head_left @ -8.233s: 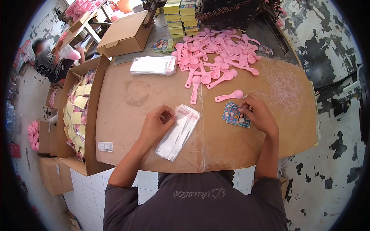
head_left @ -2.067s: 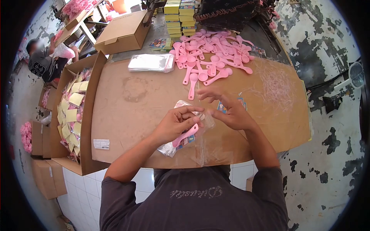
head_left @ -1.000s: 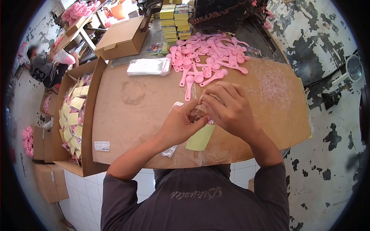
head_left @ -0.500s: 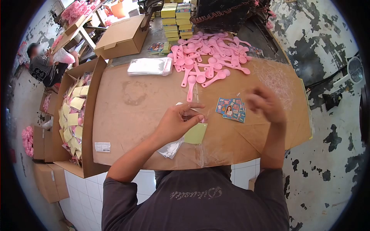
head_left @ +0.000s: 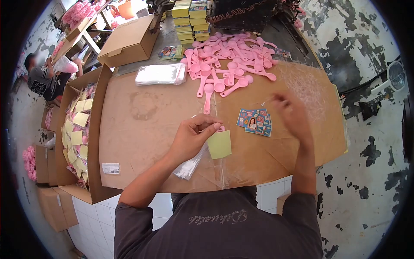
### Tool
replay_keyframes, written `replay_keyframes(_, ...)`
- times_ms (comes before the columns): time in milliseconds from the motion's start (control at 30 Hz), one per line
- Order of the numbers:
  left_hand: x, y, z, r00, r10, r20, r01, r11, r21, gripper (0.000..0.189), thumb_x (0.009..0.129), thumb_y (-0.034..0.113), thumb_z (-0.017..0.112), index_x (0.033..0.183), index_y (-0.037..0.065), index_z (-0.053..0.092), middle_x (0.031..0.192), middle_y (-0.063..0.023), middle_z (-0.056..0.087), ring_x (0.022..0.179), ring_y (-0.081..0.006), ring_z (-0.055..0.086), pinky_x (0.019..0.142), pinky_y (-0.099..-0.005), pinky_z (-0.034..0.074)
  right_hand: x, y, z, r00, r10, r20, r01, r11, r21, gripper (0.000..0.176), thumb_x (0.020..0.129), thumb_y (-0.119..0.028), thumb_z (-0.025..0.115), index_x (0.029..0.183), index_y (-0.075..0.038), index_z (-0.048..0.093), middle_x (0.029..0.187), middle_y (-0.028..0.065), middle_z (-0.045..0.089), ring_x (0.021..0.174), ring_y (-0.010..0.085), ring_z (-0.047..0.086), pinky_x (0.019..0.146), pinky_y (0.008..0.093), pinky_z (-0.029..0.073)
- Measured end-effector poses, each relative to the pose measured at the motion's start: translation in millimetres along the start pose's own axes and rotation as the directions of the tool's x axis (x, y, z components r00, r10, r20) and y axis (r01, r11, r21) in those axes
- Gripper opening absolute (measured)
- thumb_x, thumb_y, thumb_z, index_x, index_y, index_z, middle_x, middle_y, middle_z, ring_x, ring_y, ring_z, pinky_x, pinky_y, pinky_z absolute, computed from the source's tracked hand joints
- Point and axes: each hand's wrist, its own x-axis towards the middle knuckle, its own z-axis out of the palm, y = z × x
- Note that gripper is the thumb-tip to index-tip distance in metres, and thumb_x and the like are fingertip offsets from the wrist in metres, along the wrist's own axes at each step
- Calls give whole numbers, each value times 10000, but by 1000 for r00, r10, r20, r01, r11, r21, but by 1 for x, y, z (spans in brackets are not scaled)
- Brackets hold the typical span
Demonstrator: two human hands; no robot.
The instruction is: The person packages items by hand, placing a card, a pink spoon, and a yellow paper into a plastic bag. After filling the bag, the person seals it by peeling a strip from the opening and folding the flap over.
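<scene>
Left hand (head_left: 192,136) pinching yellow-card packet (head_left: 219,144) on desk (head_left: 142,129). Right hand (head_left: 292,115) blurred beside sticker cards (head_left: 254,122); grip cannot be told.

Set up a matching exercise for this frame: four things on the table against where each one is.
Things:
1. spoons
2. cards
3. packet
4. bag stack

Places:
A. pinched in the left hand
B. heaped at the far side
C. lying flat beside the right hand
D. just left of the pink heap

Pairs: 1-B, 2-C, 3-A, 4-D
</scene>
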Motion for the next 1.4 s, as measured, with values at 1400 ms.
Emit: replay_keyframes(1400, 2, -4, -21, 955, 291, 61, -296, 915, 274, 196, 944, -84, 668, 1115, -42, 752, 1087, -146, 779, 989, -160, 740, 879, -288, 602, 4, -7, 84, 905, -224, 363, -93, 726, 681, 145, 957, -22, 716, 1075, -43, 798, 1018, 40, 730, 918, 105, 653, 770, 254, 502)
